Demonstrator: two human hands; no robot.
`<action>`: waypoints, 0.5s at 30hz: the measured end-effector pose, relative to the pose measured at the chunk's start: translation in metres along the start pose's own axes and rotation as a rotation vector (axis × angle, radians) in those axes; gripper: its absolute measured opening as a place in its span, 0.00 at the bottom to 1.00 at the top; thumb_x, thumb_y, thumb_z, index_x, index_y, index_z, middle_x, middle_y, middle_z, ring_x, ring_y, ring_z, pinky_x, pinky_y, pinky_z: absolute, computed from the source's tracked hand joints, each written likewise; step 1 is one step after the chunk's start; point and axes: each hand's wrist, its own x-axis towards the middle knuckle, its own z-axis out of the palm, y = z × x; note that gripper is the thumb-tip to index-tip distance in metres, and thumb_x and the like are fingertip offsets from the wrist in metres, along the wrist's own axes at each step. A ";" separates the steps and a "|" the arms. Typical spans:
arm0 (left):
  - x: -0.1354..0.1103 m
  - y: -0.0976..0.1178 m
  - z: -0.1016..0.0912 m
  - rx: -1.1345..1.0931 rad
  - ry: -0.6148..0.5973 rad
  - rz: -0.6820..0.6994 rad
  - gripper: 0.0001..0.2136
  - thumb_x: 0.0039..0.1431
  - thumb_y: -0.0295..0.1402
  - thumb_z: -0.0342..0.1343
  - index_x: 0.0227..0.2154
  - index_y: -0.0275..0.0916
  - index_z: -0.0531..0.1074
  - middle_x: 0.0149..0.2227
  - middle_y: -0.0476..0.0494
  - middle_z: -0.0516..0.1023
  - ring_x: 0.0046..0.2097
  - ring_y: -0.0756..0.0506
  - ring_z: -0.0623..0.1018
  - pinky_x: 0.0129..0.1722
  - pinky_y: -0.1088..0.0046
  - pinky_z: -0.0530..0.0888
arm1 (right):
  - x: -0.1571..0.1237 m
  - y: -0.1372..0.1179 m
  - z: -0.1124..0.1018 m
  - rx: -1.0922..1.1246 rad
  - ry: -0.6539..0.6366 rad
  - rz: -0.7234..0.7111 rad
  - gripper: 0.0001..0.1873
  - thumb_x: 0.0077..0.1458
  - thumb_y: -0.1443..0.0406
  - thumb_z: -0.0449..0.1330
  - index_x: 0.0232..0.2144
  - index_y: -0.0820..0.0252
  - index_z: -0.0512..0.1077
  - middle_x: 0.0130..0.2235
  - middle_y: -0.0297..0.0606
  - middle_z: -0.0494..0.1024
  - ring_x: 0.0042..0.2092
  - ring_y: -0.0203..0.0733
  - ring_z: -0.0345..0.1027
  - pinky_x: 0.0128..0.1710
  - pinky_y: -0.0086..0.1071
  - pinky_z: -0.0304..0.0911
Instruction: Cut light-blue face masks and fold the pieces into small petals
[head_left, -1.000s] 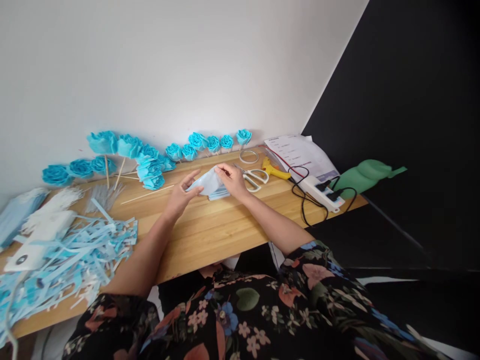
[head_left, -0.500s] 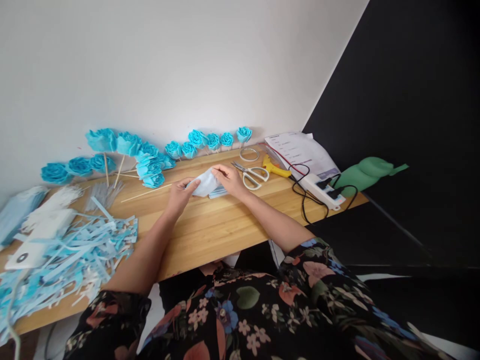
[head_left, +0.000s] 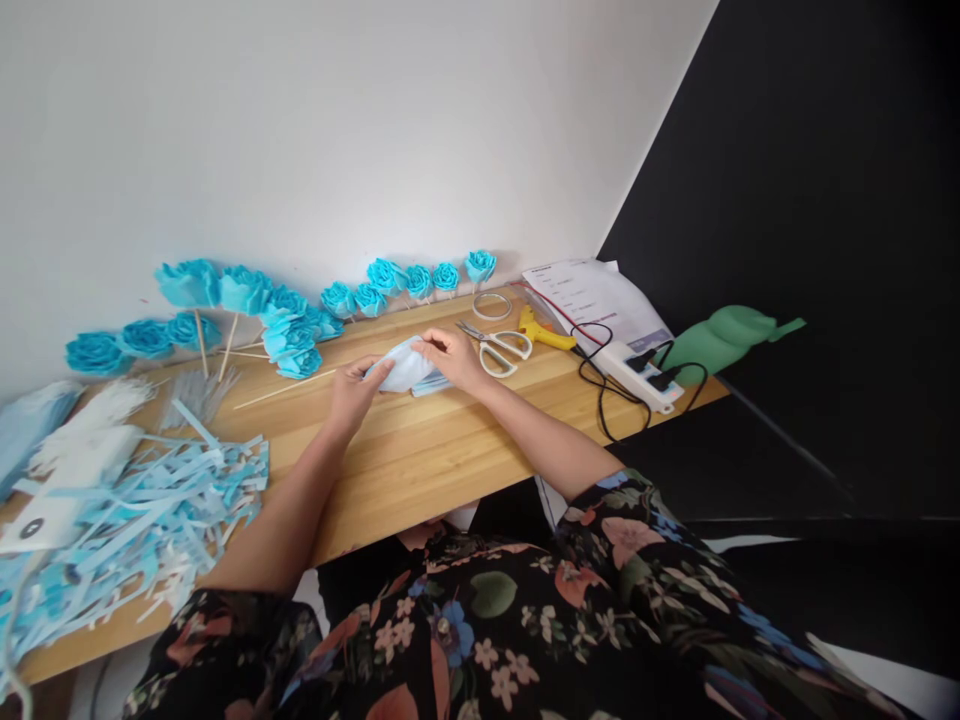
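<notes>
My left hand (head_left: pixel 355 391) pinches the left end of a pale blue fabric piece (head_left: pixel 401 366), thin and soft like face-mask cloth. At its upper right edge, the thumb and fingers of my right hand (head_left: pixel 448 357) are closed on the same piece. It is held slightly raised over the wooden table. Under my right hand, partly hidden, lies a small stack of folded light blue fabric (head_left: pixel 433 384). White-handled scissors (head_left: pixel 504 352) lie just right of my right hand, blades toward it. A thin wooden stick (head_left: pixel 285 388) rests left of my left hand.
Several blue fabric roses (head_left: pixel 289 335) on sticks line the wall. Cut strips (head_left: pixel 172 500), a white device (head_left: pixel 71 490) and folded blue fabric (head_left: pixel 30 430) cover the left side. Rightward are a tape ring (head_left: pixel 492 306), yellow glue gun (head_left: pixel 545 330), papers (head_left: pixel 600 300), power strip (head_left: pixel 637 377) and green watering can (head_left: pixel 720 345).
The view has shifted slightly, so everything sits a little further left. Both hands keep hold of the fabric piece, whose angle has changed only slightly.
</notes>
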 end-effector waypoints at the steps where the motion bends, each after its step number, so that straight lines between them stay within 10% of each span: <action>1: 0.000 0.000 0.000 0.000 -0.002 -0.001 0.17 0.49 0.49 0.66 0.26 0.37 0.80 0.24 0.48 0.75 0.26 0.49 0.69 0.26 0.75 0.65 | 0.000 -0.001 0.000 0.001 -0.002 -0.003 0.20 0.57 0.50 0.58 0.26 0.60 0.69 0.25 0.29 0.64 0.29 0.33 0.56 0.30 0.28 0.53; 15: -0.003 0.012 -0.001 0.031 -0.029 -0.036 0.17 0.45 0.50 0.68 0.27 0.40 0.81 0.25 0.48 0.79 0.26 0.48 0.72 0.26 0.74 0.68 | -0.004 -0.008 0.001 0.028 -0.045 -0.023 0.22 0.57 0.48 0.58 0.29 0.61 0.73 0.27 0.31 0.69 0.31 0.33 0.60 0.32 0.27 0.55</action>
